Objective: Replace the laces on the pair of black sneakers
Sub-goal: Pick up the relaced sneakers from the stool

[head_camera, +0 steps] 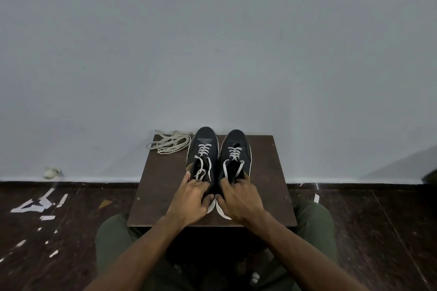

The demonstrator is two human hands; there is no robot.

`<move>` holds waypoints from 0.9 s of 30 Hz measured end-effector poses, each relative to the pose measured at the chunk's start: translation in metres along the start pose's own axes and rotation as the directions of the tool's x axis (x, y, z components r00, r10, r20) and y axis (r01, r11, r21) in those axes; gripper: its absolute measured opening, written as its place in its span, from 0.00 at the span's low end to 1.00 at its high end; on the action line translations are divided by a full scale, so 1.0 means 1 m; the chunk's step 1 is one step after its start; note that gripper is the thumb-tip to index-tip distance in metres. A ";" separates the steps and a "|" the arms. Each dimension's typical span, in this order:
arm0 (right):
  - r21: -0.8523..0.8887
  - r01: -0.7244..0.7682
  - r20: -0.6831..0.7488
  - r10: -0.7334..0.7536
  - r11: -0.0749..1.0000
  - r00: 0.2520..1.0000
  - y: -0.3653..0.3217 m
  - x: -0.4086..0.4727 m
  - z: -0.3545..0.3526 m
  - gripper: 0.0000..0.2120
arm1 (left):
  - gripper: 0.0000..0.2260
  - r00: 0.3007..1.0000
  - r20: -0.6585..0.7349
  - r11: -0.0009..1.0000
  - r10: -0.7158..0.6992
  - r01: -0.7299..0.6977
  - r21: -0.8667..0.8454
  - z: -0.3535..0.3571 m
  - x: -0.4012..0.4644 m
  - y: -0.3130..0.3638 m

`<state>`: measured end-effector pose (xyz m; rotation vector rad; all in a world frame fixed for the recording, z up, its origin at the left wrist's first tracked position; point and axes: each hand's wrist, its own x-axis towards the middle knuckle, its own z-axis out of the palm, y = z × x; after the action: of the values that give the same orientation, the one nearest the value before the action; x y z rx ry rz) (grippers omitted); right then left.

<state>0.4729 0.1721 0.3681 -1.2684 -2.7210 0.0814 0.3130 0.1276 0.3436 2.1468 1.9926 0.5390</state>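
Sneakers' (218, 156) heels gripped by both curled hands (192, 192).

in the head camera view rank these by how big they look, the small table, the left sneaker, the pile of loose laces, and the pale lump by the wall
1. small table
2. left sneaker
3. pile of loose laces
4. pale lump, though it sits farther off on the floor, so its true size is unsure.

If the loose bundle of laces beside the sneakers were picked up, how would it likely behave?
The loose laces would probably go floppy, since they lie in slack loops. One loop overhangs the table edge, so a push might slide them off. They look light.
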 end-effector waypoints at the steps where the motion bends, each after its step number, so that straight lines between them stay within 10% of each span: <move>1: -0.001 0.000 -0.033 0.000 1.000 0.999 0.001 0.001 0.005 0.13 | 0.08 0.999 -0.045 1.000 0.025 -0.025 -0.012 0.003 0.001 -0.004; 12: 0.208 0.036 -0.152 -0.004 0.977 0.988 0.013 0.006 0.044 0.08 | 0.07 0.926 -0.372 0.981 0.071 -0.132 -0.143 0.038 0.003 -0.016; 27: 0.288 0.010 0.086 -0.036 0.958 0.996 0.014 0.013 0.026 0.07 | 0.09 0.999 -0.043 0.983 0.009 -0.017 -0.185 0.018 0.000 -0.015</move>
<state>0.4709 0.1914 0.3426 -1.1744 -2.6701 0.5242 0.3060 0.1308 0.3220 2.0537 1.8685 0.7466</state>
